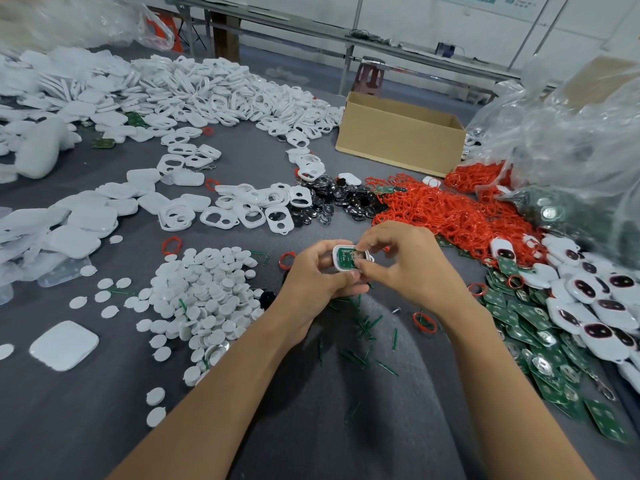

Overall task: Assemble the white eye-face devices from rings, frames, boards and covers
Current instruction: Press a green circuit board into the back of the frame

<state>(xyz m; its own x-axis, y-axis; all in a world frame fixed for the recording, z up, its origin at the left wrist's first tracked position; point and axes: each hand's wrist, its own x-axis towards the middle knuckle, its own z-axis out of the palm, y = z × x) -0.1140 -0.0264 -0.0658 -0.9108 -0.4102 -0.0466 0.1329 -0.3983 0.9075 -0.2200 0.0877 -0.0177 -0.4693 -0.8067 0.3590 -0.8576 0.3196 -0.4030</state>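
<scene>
Right now I am holding a white shell just above the bench, in front of me at the middle of the view. My left grip is curling round the shell's left end, with the thumb lying along its near edge. My right grip is pinching the shell's right end between thumb and forefinger, the other fingers curling loosely above. A green board is sitting inside the shell, facing up; whether it is fully seated I cannot tell.

A loose red ring is lying just beside my left knuckles. To my left a heap of white round discs is spreading over the bench, and a single white cover is lying apart from it. Beyond my grips, white frames are lying next to black discs, and a tangle of red rings is piling up to the right of those. On my right, green boards and finished eye-face devices are lying mixed together. Green slivers are lying scattered between my wrists. A cardboard box is standing open at the far side.
</scene>
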